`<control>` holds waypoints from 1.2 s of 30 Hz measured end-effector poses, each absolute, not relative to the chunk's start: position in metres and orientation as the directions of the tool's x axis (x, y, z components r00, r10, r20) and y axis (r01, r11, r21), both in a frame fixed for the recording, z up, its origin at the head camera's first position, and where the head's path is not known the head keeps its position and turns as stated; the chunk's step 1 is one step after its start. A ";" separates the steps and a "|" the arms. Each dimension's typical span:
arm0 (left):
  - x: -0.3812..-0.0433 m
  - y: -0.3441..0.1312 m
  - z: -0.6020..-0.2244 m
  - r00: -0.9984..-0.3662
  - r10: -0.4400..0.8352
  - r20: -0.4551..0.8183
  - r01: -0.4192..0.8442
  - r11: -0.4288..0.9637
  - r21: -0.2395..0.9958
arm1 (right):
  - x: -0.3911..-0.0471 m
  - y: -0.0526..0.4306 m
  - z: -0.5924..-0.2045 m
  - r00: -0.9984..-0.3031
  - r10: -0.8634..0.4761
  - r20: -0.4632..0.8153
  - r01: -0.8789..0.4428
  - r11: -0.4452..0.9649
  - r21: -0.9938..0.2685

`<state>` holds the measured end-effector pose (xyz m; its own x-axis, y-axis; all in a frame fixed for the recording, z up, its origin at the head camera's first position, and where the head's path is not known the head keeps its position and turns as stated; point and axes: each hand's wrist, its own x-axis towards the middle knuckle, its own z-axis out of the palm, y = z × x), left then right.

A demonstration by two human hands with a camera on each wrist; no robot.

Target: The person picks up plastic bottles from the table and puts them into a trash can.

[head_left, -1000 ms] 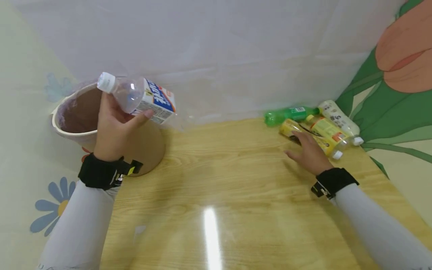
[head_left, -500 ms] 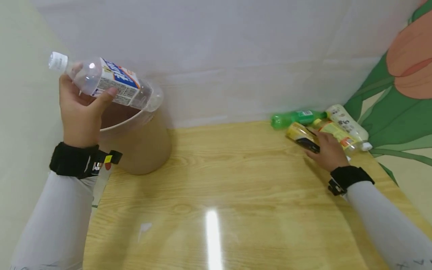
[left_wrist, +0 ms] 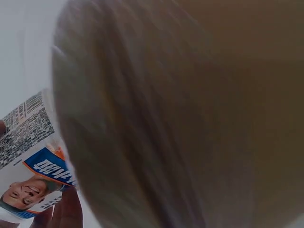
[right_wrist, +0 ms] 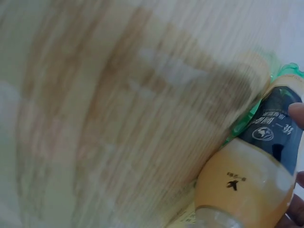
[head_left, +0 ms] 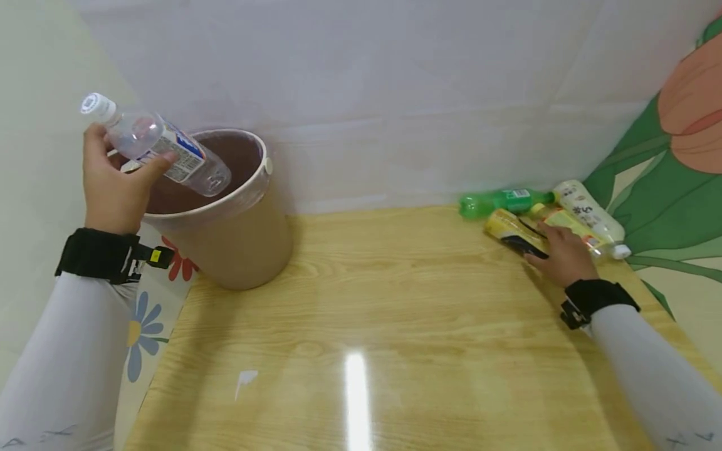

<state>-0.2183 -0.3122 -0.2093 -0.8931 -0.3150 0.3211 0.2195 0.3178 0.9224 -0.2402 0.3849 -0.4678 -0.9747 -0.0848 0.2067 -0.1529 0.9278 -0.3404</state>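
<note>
My left hand (head_left: 115,197) grips a clear plastic bottle (head_left: 135,133) with a white cap. Its base tilts down over the bin (head_left: 239,247), overlapping the mouth in the head view. In the left wrist view, the bottle's white and blue label (left_wrist: 35,159) shows beside the bin's large blurred wall (left_wrist: 199,114). At the right, my right hand (head_left: 566,260) grips a yellow bottle (head_left: 507,228) with a black label, lying on the table. The right wrist view shows the thumb on the label of this yellow-orange bottle (right_wrist: 244,178); its neck is cut off by the frame.
Behind the yellow bottle lie a green bottle (head_left: 491,204), a clear bottle with a yellow label (head_left: 566,222) and a white bottle (head_left: 595,216), close together by the wall. A white scrap (head_left: 247,377) marks the wooden table (head_left: 429,351) at front left.
My left hand has moved left with the clear bottle, whose base now tips lower over the bin. My right hand has gone from reaching over the yellow bottle to gripping it.
</note>
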 end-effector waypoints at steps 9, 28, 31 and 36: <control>-0.223 -0.325 -0.214 -0.920 -0.277 0.277 0.050 0.618 0.784 | -0.237 0.389 -0.470 -0.968 -0.098 0.233 -0.174 0.926 -0.335; -0.221 -0.305 -0.219 -0.908 -0.212 0.360 0.166 0.610 0.775 | -0.226 0.364 -0.461 -0.968 -0.045 0.245 -0.154 0.881 -0.446; -0.218 -0.293 -0.218 -0.908 -0.159 0.387 0.213 0.621 0.754 | -0.224 0.356 -0.456 -0.974 -0.043 0.223 -0.145 0.874 -0.465; -0.210 -0.272 -0.221 -0.896 -0.038 0.443 0.328 0.616 0.716 | -0.220 0.340 -0.444 -0.976 -0.044 0.214 -0.146 0.859 -0.491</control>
<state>-0.2096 -0.2721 -0.2209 -0.8959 -0.0376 0.4426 0.3280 0.6160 0.7162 -0.2202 0.3400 -0.4438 -0.9759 -0.0436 0.2138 -0.1460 0.8587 -0.4912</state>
